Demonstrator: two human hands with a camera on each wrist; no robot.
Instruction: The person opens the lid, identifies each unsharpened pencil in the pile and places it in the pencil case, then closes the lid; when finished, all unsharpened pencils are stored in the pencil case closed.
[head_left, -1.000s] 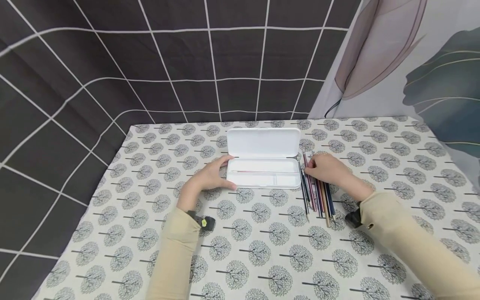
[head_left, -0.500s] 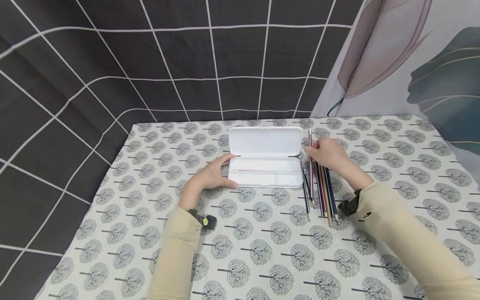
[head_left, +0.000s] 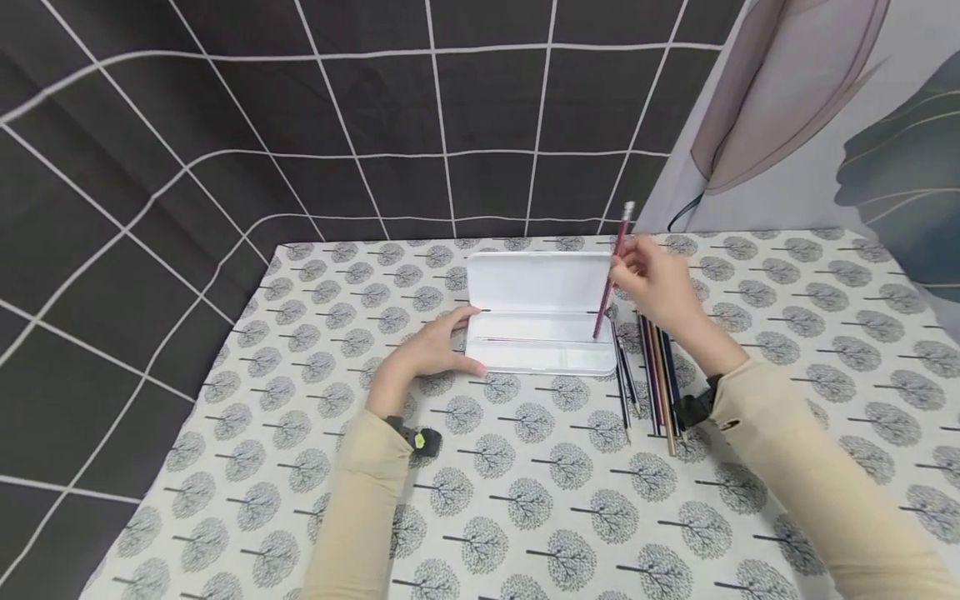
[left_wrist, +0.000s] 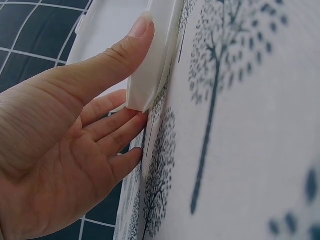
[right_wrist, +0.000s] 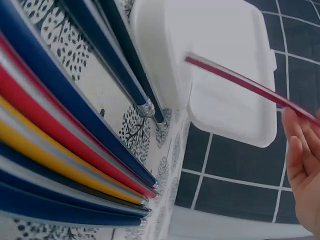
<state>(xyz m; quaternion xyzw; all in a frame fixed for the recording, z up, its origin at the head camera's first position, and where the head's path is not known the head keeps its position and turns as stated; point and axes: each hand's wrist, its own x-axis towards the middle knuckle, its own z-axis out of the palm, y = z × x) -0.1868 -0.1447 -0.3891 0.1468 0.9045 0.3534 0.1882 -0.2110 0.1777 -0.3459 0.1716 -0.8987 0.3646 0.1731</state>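
Note:
A white pencil case point(head_left: 517, 360) lies with its lid point(head_left: 536, 279) raised at the back; one slim reddish stick point(head_left: 510, 340) is inside. My left hand point(head_left: 431, 346) holds the case's left end, thumb at the front corner and fingers at the back corner. In the left wrist view the thumb lies along the case's side wall point(left_wrist: 162, 45) and the fingertips touch its lower corner. My right hand point(head_left: 656, 279) pinches a red pencil point(head_left: 611, 275) with a silvery top end. It tilts over the case's right end, lower tip above the long compartment.
Right of the case lie two dark pencils point(head_left: 624, 375), then a bundle of several pencils point(head_left: 660, 375) in blue, red and yellow. A tree-print cloth point(head_left: 525, 483) covers the table. A dark gridded curtain point(head_left: 480, 108) hangs behind it.
My right hand has lifted the red pencil from the pile, turned it and carried it to the case's right end. My left hand stays on the case.

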